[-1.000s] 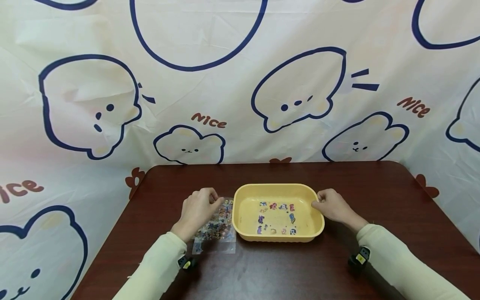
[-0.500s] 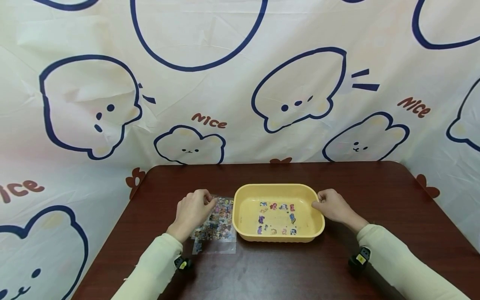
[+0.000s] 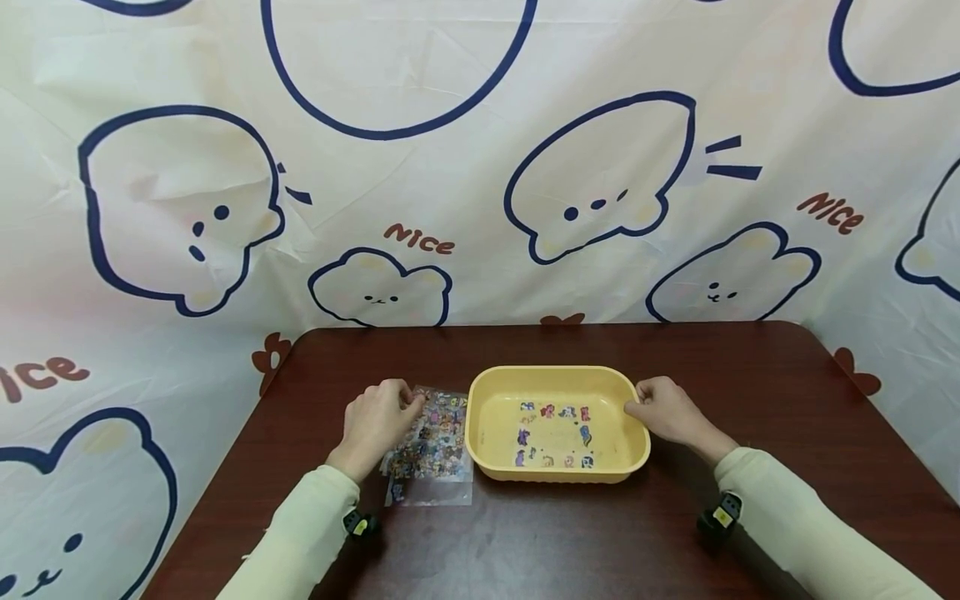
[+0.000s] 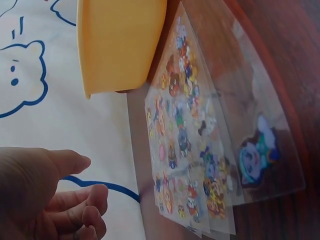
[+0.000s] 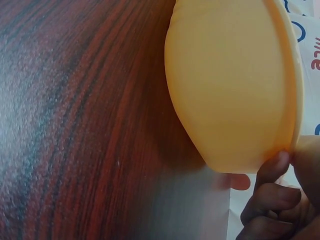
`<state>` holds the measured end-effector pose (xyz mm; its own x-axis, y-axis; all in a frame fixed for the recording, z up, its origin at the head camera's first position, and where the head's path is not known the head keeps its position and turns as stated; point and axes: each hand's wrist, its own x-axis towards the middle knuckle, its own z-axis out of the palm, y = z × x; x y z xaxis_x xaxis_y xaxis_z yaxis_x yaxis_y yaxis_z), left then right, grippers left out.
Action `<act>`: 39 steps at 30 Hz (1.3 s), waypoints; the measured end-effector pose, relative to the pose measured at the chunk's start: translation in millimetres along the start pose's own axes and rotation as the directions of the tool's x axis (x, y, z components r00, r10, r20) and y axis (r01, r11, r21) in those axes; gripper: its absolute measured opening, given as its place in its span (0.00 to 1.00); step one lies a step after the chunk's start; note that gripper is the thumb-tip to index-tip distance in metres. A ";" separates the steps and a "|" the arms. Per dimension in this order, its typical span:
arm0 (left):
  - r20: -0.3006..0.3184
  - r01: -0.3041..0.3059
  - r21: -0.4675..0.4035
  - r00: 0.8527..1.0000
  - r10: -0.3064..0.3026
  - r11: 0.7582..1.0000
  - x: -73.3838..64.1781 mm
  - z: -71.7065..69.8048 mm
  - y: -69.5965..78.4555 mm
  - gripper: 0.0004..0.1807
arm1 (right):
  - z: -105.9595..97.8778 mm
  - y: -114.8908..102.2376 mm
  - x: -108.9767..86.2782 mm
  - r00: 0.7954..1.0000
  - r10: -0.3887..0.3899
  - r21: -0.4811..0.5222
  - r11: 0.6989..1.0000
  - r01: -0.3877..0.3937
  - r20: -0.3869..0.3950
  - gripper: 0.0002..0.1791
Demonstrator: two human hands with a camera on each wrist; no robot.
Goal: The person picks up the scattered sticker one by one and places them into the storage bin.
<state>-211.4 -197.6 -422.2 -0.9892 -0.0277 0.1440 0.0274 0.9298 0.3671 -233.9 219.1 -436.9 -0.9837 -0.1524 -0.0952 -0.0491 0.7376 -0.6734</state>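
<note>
A yellow plastic basin (image 3: 555, 476) sits on the table, with several small cartoon pony stickers (image 3: 586, 434) laid out roughly in a rectangle on its floor. My right hand (image 3: 670, 412) pinches the basin's right rim between thumb and fingers; the right wrist view shows the fingertips against the basin wall (image 5: 235, 90). Left of the basin lies a stack of clear sticker sheets (image 3: 441, 446) printed with colourful cartoon figures. My left hand (image 3: 377, 423) hovers by the stack's left edge. In the left wrist view its thumb and loosely bent fingers stand apart, holding nothing, away from the sheets (image 4: 185, 145).
Beneath everything is a dark reddish-brown wooden table (image 3: 570, 542). A pale curtain (image 3: 480, 183) with blue-outlined bears hangs behind the table and along its sides. Black wrist devices (image 3: 720, 515) sit on both sleeves.
My left hand has drawn a little to the left, uncovering more of the sticker sheets. The right hand and the basin have stayed in place.
</note>
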 end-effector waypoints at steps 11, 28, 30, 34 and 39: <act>0.061 0.020 0.060 0.998 -0.024 0.998 -1.2 -1.6 -10.9 0.28 | 0.1 -0.2 0.3 1.000 -0.003 -0.001 1.000 0.003 0.002 0.17; 0.128 0.032 0.163 0.990 -0.053 0.986 -3.9 6.3 -18.8 0.32 | -0.4 -0.1 1.5 1.000 0.008 -0.018 1.000 -0.008 0.000 0.18; 0.137 0.027 0.162 0.989 -0.050 0.986 -4.5 8.2 -19.7 0.33 | -0.1 -0.1 1.5 1.000 0.005 -0.019 1.000 -0.005 0.001 0.18; 0.149 0.037 0.174 0.987 -0.064 0.984 -5.2 10.1 -19.4 0.34 | 0.2 -0.2 1.6 1.000 0.004 -0.021 1.000 -0.004 -0.001 0.18; 0.186 0.057 0.188 0.978 -0.093 0.981 -5.4 10.7 -17.1 0.36 | 0.3 -0.9 1.3 1.000 0.022 -0.020 1.000 -0.022 0.001 0.18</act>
<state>-208.1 -209.5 -439.0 -0.9969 -0.0449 -0.0642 -0.0567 0.9791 0.1954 -235.1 218.0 -436.6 -0.9843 -0.1370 -0.1111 -0.0309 0.7537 -0.6564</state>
